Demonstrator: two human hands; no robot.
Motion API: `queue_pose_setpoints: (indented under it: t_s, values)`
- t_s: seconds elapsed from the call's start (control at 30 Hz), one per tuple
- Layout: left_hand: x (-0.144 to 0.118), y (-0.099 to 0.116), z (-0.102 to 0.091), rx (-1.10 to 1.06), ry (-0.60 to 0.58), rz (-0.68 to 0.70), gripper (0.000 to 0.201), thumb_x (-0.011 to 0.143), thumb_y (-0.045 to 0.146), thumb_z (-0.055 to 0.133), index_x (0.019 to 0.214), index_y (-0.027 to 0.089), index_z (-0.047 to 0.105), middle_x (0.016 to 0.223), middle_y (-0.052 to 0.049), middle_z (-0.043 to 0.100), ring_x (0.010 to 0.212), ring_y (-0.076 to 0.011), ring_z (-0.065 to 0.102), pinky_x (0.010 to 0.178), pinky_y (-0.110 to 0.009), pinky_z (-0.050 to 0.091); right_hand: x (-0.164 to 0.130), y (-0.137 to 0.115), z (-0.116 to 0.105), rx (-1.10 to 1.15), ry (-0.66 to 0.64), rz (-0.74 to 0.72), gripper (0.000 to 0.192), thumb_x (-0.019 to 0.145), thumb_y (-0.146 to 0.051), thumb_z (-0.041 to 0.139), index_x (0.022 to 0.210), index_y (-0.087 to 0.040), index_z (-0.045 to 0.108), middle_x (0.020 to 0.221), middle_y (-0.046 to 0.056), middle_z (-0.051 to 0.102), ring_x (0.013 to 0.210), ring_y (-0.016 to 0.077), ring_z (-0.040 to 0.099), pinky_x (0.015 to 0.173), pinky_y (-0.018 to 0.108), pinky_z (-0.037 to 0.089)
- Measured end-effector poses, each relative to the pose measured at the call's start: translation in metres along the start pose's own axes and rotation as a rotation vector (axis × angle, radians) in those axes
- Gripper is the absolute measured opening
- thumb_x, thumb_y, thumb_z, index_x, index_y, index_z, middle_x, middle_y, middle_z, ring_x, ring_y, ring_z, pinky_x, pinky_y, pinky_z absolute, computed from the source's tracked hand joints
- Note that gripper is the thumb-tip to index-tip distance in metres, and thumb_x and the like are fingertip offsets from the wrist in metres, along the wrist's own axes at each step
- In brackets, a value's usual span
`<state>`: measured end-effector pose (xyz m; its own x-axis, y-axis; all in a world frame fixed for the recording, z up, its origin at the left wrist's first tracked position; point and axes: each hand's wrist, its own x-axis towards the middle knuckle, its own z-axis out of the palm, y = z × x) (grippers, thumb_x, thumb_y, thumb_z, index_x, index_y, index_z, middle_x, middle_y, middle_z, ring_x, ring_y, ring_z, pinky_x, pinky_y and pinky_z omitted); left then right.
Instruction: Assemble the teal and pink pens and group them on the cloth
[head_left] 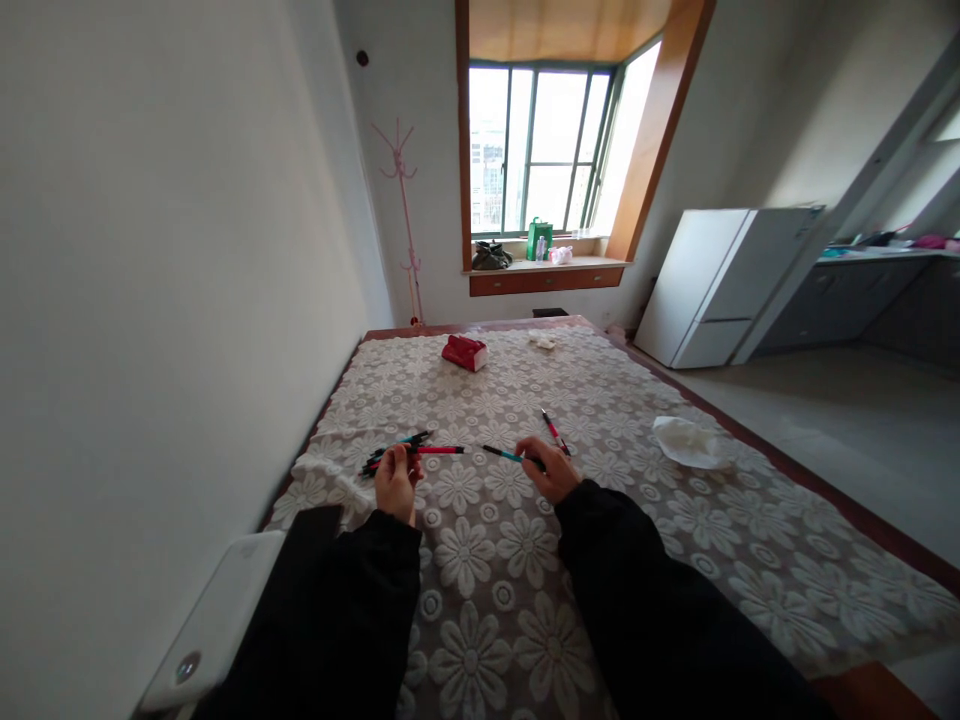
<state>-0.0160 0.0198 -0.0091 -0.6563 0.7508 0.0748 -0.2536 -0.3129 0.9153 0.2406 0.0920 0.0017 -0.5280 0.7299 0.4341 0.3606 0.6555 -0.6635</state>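
We held a pink pen [439,450] in our left hand [396,482], its fingers curled and pinching the near end so the barrel ran level over the bed [480,560] and pointed toward the other hand; the same fist seemed to clutch a small bundle of pens [390,452] fanning out toward the bed's left edge, kept together as if to keep them from scattering on the soft cover. Our right hand [550,468] pinched a teal pen [504,455] between thumb and fingertips, its tip aimed at the pink one, the two ends close but apart. Just beyond that hand a red pen [555,432] lay loose on the floral lace cover, angled away from us. Near the right edge lay a crumpled white cloth [690,442]; toward the far edge lay a red pouch [465,352], and we could not tell what it held. On the window ledge [547,266] stood a green bag [538,240], contents hidden. A white slab [217,615] lay at the near left corner.
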Motion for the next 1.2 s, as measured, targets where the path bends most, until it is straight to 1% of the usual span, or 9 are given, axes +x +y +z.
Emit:
queue_pose_setpoints:
  t_s: [0.07, 0.13, 0.23, 0.43, 0.57, 1.03, 1.2]
  values:
    - [0.001, 0.000, -0.001, -0.051, 0.014, -0.038, 0.052, 0.063, 0.063, 0.070, 0.083, 0.018, 0.054, 0.058, 0.006, 0.056, 0.047, -0.0059, 0.050, 0.045, -0.018, 0.042, -0.001, -0.011, 0.002, 0.142, -0.026, -0.024, 0.014, 0.079, -0.021, 0.048, 0.090, -0.019, 0.056, 0.059, -0.006, 0.046, 0.052, 0.0109, 0.042, 0.053, 0.023, 0.031]
    - [0.001, -0.001, -0.001, -0.083, 0.016, -0.056, 0.051, 0.063, 0.062, 0.071, 0.084, 0.018, 0.054, 0.057, 0.007, 0.054, 0.047, -0.0057, 0.049, 0.045, -0.018, 0.041, -0.002, -0.020, 0.003, 0.259, -0.042, 0.000, 0.012, 0.078, -0.023, 0.050, 0.087, -0.018, 0.057, 0.062, -0.004, 0.051, 0.054, 0.0109, 0.044, 0.053, 0.023, 0.032]
    - [0.001, -0.002, -0.002, -0.086, 0.016, -0.052, 0.050, 0.065, 0.061, 0.070, 0.085, 0.018, 0.053, 0.056, 0.007, 0.053, 0.046, -0.0056, 0.049, 0.044, -0.018, 0.041, -0.002, -0.026, 0.002, 0.341, -0.019, 0.036, 0.010, 0.076, -0.025, 0.053, 0.082, -0.018, 0.057, 0.064, -0.002, 0.055, 0.056, 0.0118, 0.047, 0.053, 0.024, 0.035]
    - [0.001, -0.002, -0.003, -0.066, 0.025, -0.041, 0.047, 0.068, 0.060, 0.069, 0.084, 0.019, 0.052, 0.056, 0.008, 0.053, 0.047, -0.0060, 0.049, 0.045, -0.018, 0.041, -0.002, -0.028, 0.000, 0.351, 0.019, 0.030, 0.010, 0.075, -0.026, 0.056, 0.080, -0.018, 0.057, 0.063, -0.002, 0.056, 0.057, 0.0122, 0.049, 0.054, 0.024, 0.037]
    - [0.001, -0.002, -0.002, -0.099, 0.043, -0.053, 0.050, 0.064, 0.060, 0.072, 0.084, 0.019, 0.053, 0.056, 0.007, 0.053, 0.046, -0.0057, 0.048, 0.044, -0.017, 0.040, -0.002, -0.026, 0.001, 0.351, 0.011, 0.032, 0.008, 0.075, -0.024, 0.056, 0.081, -0.018, 0.057, 0.064, -0.002, 0.056, 0.058, 0.0121, 0.049, 0.054, 0.024, 0.036]
    - [0.004, -0.005, -0.004, -0.025, 0.037, 0.008, 0.047, 0.067, 0.060, 0.069, 0.081, 0.019, 0.052, 0.056, 0.007, 0.051, 0.046, -0.0064, 0.046, 0.042, -0.017, 0.039, -0.002, -0.023, 0.002, 0.356, -0.013, -0.001, 0.010, 0.079, -0.027, 0.057, 0.082, -0.018, 0.058, 0.071, 0.000, 0.061, 0.064, 0.0131, 0.055, 0.060, 0.025, 0.041]
    - [0.002, -0.002, -0.003, -0.013, 0.006, -0.028, 0.046, 0.068, 0.059, 0.069, 0.081, 0.018, 0.053, 0.057, 0.006, 0.053, 0.047, -0.0059, 0.047, 0.044, -0.017, 0.040, -0.002, -0.020, 0.005, 0.388, -0.032, 0.015, 0.012, 0.081, -0.030, 0.058, 0.083, -0.018, 0.058, 0.063, -0.003, 0.057, 0.058, 0.0120, 0.054, 0.059, 0.026, 0.042]
